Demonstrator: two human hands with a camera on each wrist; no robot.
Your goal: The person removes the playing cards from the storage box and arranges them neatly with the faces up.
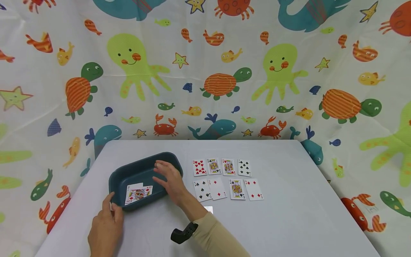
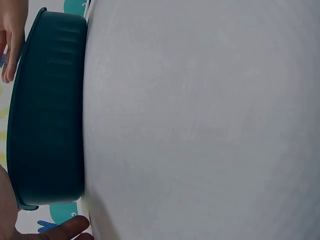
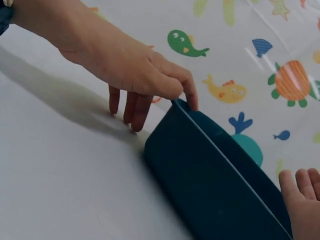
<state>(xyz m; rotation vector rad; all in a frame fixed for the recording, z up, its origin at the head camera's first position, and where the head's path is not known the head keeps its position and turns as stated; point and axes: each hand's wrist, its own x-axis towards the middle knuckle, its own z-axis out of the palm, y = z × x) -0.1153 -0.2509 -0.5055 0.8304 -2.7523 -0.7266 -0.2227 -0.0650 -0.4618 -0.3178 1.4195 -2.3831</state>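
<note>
A dark teal bin [image 1: 117, 178] stands on the left of the white table. At its near left corner my left hand [image 1: 107, 226] grips the rim, one digit bent over the edge and the other fingers outside, as the right wrist view shows. Over the bin's right end is my right hand [image 1: 173, 180], fingers spread and nothing held. Playing cards [image 1: 138, 193], a red-suit face card on top, lie inside near the left end. In the left wrist view the bin's long outer wall [image 2: 47, 110] shows, with the right hand [image 2: 12, 35] above its far end.
Right of the bin, playing cards lie face up in two rows, a far row with a king [image 1: 214, 166] and a near row with a king [image 1: 237, 189]. Another white card [image 1: 209, 209] is partly under my right forearm. A sea-animal curtain [image 1: 221, 85] hangs behind the table.
</note>
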